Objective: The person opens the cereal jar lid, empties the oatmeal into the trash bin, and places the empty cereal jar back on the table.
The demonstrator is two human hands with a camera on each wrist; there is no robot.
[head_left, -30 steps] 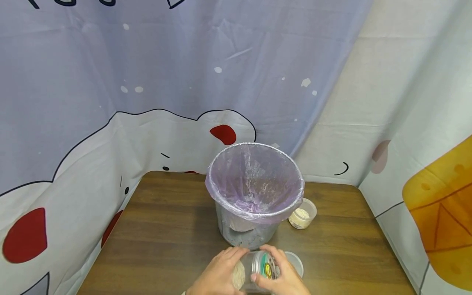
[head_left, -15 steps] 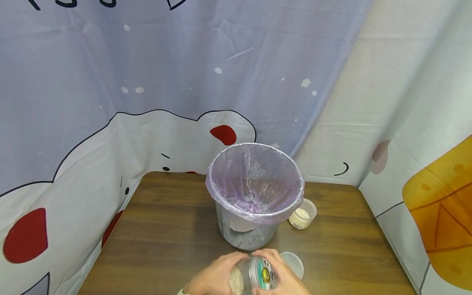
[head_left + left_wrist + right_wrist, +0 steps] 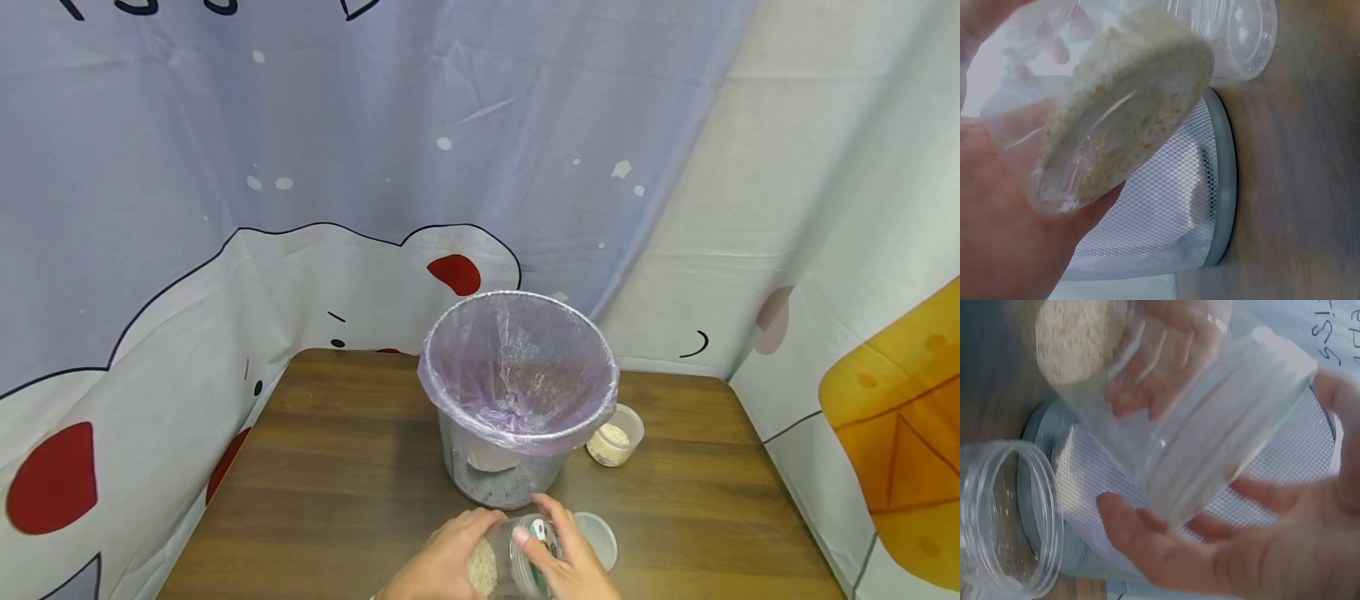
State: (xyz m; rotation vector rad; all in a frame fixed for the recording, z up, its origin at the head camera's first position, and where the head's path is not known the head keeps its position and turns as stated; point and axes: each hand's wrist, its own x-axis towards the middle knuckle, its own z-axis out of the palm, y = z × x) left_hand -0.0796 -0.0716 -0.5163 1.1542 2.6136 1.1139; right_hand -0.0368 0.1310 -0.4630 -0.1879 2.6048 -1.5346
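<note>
My left hand grips a clear plastic jar, tipped on its side with its base toward the left. Pale rice-like grains lie against that base end. My right hand is at the jar's other end, its thumb and fingers spread around the ridged lid, which has a teal label. In the head view, the right thumb crosses the lid's near face and hides part of the label. Both hands are in front of the bin, near the lower edge of the head view.
A mesh bin lined with a thin purple bag stands behind the hands on the wooden table. To its right is a small clear tub with whitish grains. An open clear jar stands beside the right hand. Printed curtains hang behind.
My right hand has shifted on the lid: its thumb has moved up across the label, which now shows less. My left hand keeps hold of the jar; the bin and tub have not moved.
</note>
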